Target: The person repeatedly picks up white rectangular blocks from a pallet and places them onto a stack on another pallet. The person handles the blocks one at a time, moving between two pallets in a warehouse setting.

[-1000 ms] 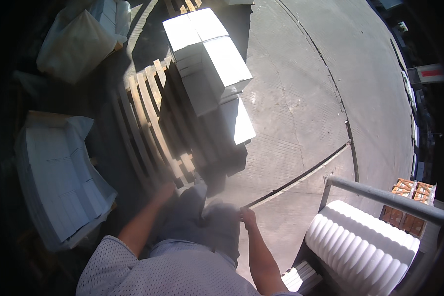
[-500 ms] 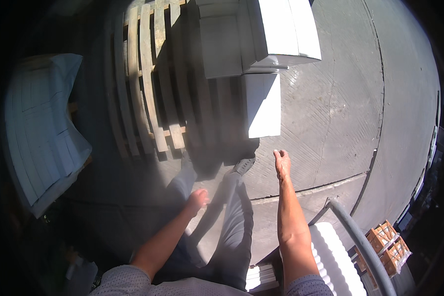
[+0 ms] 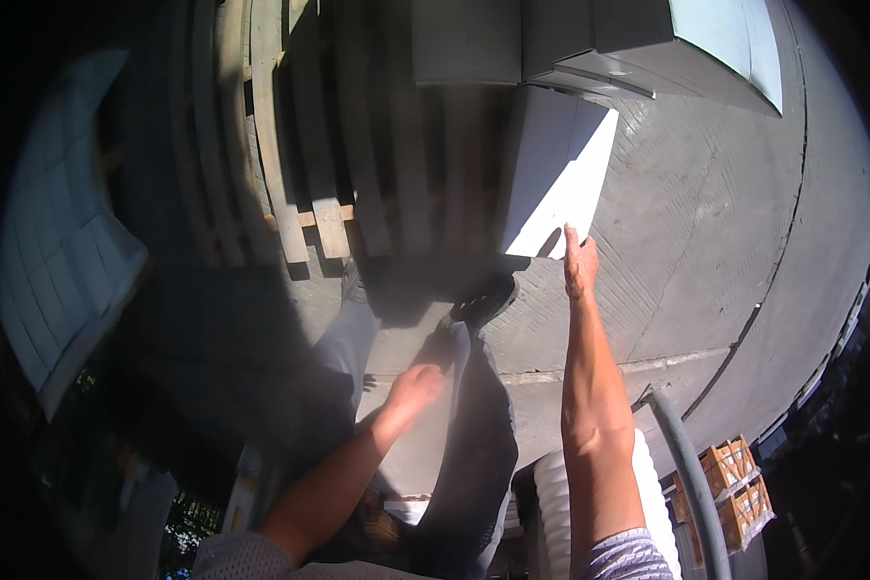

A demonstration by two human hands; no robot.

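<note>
A white box (image 3: 561, 174), partly in sunlight, lies at the right end of a wooden pallet. At its near right corner is my right hand (image 3: 580, 263), fingers stretched forward and apart; whether they touch the box I cannot tell. My left hand (image 3: 418, 389) hangs low in front of my legs, away from the box, and motion blurs its fingers. Above the white box stand larger white cartons (image 3: 638, 58), mostly shaded. The slatted wooden pallet (image 3: 271, 145) stretches to the left of these.
A stack of white packages (image 3: 63, 261) under plastic film stands at the far left. Close on my right are a grey metal rail (image 3: 691, 474) and a white ribbed thing (image 3: 553, 503). Orange-brown wrapped crates (image 3: 735, 493) sit beyond the rail. Grooves cross the concrete floor (image 3: 706, 222).
My right hand has reached forward to the box's near corner. My left hand has swung inward to the right. The view has shifted closer to the pallet and cartons.
</note>
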